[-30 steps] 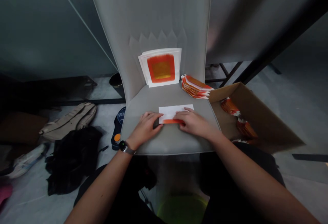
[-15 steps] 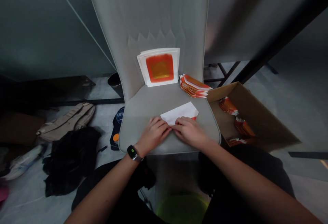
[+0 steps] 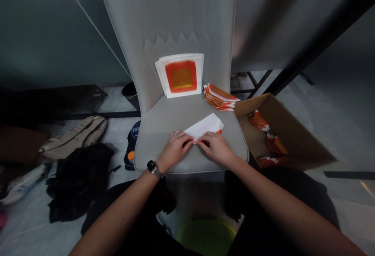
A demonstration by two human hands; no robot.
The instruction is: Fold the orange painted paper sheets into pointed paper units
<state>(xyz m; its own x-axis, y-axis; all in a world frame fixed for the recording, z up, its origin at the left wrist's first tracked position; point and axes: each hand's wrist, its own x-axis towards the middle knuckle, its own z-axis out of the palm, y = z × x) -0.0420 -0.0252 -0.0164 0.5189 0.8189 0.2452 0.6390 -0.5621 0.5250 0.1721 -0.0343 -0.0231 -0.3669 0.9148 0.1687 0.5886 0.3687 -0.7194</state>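
A partly folded sheet of white paper (image 3: 205, 125), with a bit of orange-red showing at its right end, lies on the grey chair seat (image 3: 159, 125). My left hand (image 3: 176, 148) pinches its near edge, thumb and fingertips together, a watch on the wrist. Close beside it, my right hand (image 3: 216, 147) pinches the same edge, the two sets of fingertips almost touching. The fold under the fingers is partly hidden. Behind, square paper sheets (image 3: 183, 76) with an orange and gold print lean on the backrest. A stack of folded papers (image 3: 220, 98) sits at the seat's right rear.
Right of the chair stands an open cardboard box (image 3: 252, 105) holding several bundles of folded orange papers (image 3: 275, 144). On the floor at left are a beige bag (image 3: 77, 137), a heap of black cloth (image 3: 79, 182) and a dark bin (image 3: 131, 94).
Both hands stay at the paper's near edge, fingers now more arched and pinching. The paper has tilted slightly, and the whole view has shifted a little.
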